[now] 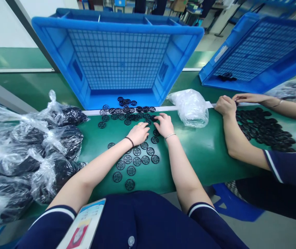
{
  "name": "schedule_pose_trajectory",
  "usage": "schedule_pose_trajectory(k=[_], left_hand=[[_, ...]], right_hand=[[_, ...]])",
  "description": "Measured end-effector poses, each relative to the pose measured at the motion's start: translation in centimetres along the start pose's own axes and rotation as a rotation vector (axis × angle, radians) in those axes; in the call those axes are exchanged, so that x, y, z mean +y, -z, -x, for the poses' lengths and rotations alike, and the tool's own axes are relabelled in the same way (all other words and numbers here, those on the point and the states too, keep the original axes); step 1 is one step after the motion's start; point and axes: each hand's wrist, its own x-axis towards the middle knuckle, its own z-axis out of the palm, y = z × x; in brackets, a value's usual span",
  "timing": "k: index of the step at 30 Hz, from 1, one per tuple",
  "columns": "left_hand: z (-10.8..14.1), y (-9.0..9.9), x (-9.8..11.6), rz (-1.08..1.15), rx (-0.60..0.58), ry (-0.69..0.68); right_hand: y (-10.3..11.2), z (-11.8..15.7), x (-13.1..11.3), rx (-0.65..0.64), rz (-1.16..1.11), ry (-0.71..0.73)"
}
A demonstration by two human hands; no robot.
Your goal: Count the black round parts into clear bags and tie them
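Note:
Many thin black spoked discs [136, 151], like small wheels with toothed or ribbed rims, lie spread on the green table in front of me. My left hand [138, 133] rests palm down over the middle of them, fingers stretched to the right with the tips at the discs. To its right, my right hand [164, 124] is bent inward with its fingers apart, fingertips touching discs near the back of the group. Neither hand shows a disc lifted off the table. Some discs under the fingers are hidden.
A blue crate [122, 62] stands tipped toward me, with several discs at its lower lip. Tied clear bags [59, 138] of black parts crowd the left. A clear plastic bag [191, 107] lies right. Beyond it, a co-worker's hands [227, 105] work by a disc pile [267, 129] and another crate [257, 52].

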Motion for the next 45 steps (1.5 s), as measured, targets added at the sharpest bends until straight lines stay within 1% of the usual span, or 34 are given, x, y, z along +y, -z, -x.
schedule_pose_trajectory(k=[2, 4, 6, 7, 8, 10, 13, 17, 19, 20, 23, 25, 27, 29, 32, 34, 37, 40, 43, 45], left_hand=[[-0.8, -0.2, -0.2, -0.007, 0.008, 0.011], [-1.2, -0.4, -0.4, -0.004, 0.005, 0.016], [-1.5, -0.6, -0.4, 0.005, 0.001, 0.031], [-1.7, -0.7, -0.4, 0.010, 0.001, 0.045], [-1.9, -0.7, -0.3, 0.016, 0.003, 0.063], [-2.5, -0.8, -0.2, 0.031, 0.012, 0.099], [-3.3, -0.9, 0.2, 0.067, 0.036, 0.150], [-3.2, -1.2, 0.9, 0.130, 0.057, 0.233], [-2.9, -1.4, 1.3, 0.142, 0.050, 0.250], [-2.7, -1.5, 1.4, 0.140, 0.047, 0.248], [-2.5, -1.4, 1.5, 0.108, 0.048, 0.225], [-2.5, -1.1, 1.5, 0.077, 0.052, 0.208], [-2.4, -0.7, 1.6, 0.047, 0.051, 0.184], [-2.0, -0.3, 1.7, 0.026, 0.044, 0.150], [-1.3, -0.2, 1.8, 0.013, 0.041, 0.106], [-1.3, -0.4, 1.6, 0.009, 0.054, 0.100], [-2.1, -0.9, 0.8, 0.007, 0.071, 0.111], [-3.4, -1.4, -0.1, 0.004, 0.070, 0.112], [-4.1, -1.6, -0.6, 0.007, 0.076, 0.112], [-4.1, -1.7, -0.5, 0.020, 0.085, 0.127]], right_hand=[[-0.1, -0.3, 0.2, 0.025, -0.024, 0.001], [0.0, -0.1, 0.6, 0.097, -0.073, -0.017], [0.4, 0.4, 1.4, 0.165, -0.151, -0.093], [0.6, 0.7, 1.9, 0.176, -0.194, -0.145], [0.7, 1.0, 2.4, 0.167, -0.231, -0.196], [0.9, 1.7, 3.4, 0.096, -0.254, -0.263], [0.9, 2.4, 4.5, -0.004, -0.197, -0.281], [0.9, 2.5, 4.8, -0.012, -0.126, -0.293], [0.9, 1.9, 4.4, -0.011, -0.098, -0.256], [0.8, 1.5, 4.0, -0.006, -0.088, -0.213], [0.4, -0.1, 2.3, -0.002, -0.061, -0.013], [-0.2, -1.2, 1.1, -0.042, -0.033, 0.105], [-0.9, -2.0, 0.3, -0.097, -0.006, 0.160], [-1.6, -2.4, -0.1, -0.135, 0.001, 0.151], [-2.4, -2.4, 0.2, -0.143, -0.042, 0.128], [-2.5, -2.1, 0.6, -0.150, -0.083, 0.162], [-2.0, -1.5, 0.9, -0.192, -0.152, 0.257], [-1.2, -0.7, 1.1, -0.218, -0.222, 0.296], [-0.8, -0.2, 1.3, -0.227, -0.311, 0.274], [-0.9, 0.0, 1.6, -0.192, -0.392, 0.190]])
